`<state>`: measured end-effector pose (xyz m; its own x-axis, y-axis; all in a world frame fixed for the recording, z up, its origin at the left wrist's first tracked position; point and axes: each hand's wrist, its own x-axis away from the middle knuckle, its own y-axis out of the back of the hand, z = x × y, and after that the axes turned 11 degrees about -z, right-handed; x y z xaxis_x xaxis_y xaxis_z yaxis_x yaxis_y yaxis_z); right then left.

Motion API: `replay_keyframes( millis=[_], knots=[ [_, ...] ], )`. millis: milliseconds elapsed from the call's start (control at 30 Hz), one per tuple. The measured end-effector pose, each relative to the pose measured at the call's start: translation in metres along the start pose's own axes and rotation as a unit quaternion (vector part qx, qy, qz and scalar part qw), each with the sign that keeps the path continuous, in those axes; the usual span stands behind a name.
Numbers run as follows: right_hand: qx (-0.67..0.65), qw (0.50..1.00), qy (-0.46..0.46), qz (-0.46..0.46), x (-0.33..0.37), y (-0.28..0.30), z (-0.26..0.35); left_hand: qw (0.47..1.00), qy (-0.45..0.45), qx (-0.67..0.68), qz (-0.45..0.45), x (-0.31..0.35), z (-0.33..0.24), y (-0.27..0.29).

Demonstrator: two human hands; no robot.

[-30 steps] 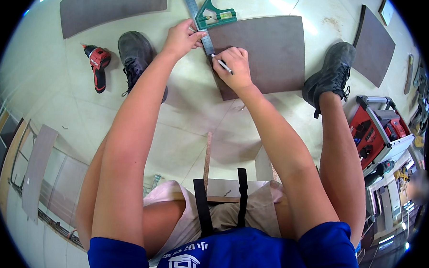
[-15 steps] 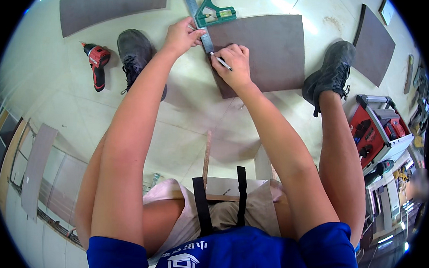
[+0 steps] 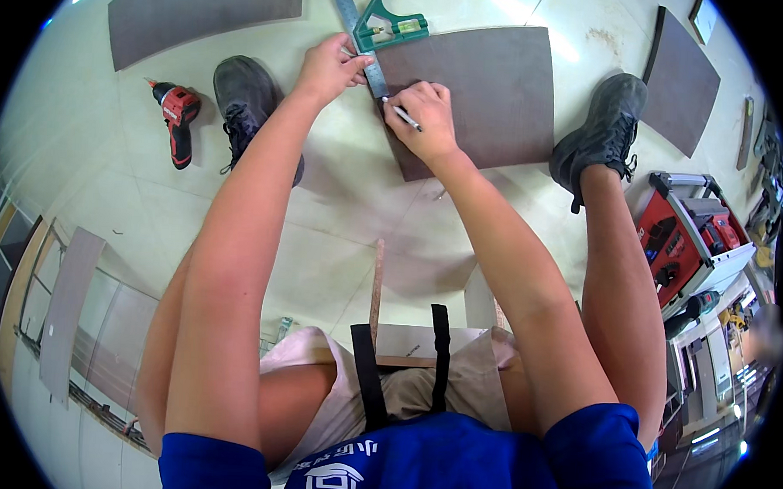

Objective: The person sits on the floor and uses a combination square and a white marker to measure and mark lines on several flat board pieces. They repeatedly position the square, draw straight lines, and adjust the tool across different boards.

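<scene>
A combination square with a green head (image 3: 392, 28) and a steel blade (image 3: 374, 74) lies along the left edge of a dark grey-brown board (image 3: 494, 92) on the floor. The head sits against the board's far edge. My left hand (image 3: 331, 67) is closed on the blade just below the head, pinching it between thumb and fingers. Gripped in my right hand (image 3: 425, 117) is a white pen (image 3: 406, 117) with a dark end. Its upper-left end is by the near end of the blade, at the board's left edge. My right hand rests on the board.
A red and black cordless drill (image 3: 178, 117) lies left of my left shoe (image 3: 243, 100). Other dark boards lie at far left (image 3: 205, 13) and far right (image 3: 682, 87). Right of my right leg stands a red tool box (image 3: 671, 235). I sit on a wooden box-like seat (image 3: 418, 340).
Almost nothing differs. Both hands keep their places on the square and the pen, with only a very slight shift of the whole view.
</scene>
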<state>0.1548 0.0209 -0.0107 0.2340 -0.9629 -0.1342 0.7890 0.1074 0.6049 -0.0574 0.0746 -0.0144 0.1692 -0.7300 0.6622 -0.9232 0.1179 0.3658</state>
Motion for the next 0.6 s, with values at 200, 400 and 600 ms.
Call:
replay_keyframes(
  millis=[200,400,600],
  knots=[
    [0.006,1.000,0.012,0.017,0.002,-0.005,0.003,1.000,-0.004,-0.007,0.008,-0.001,0.000,0.002],
    [-0.031,0.999,0.005,0.018,-0.003,0.003,-0.003,1.000,0.003,0.017,0.006,-0.001,0.002,-0.002],
    [-0.049,0.999,-0.002,-0.014,-0.010,0.011,-0.009,1.000,-0.020,-0.007,0.010,-0.001,0.005,0.001]
  ],
)
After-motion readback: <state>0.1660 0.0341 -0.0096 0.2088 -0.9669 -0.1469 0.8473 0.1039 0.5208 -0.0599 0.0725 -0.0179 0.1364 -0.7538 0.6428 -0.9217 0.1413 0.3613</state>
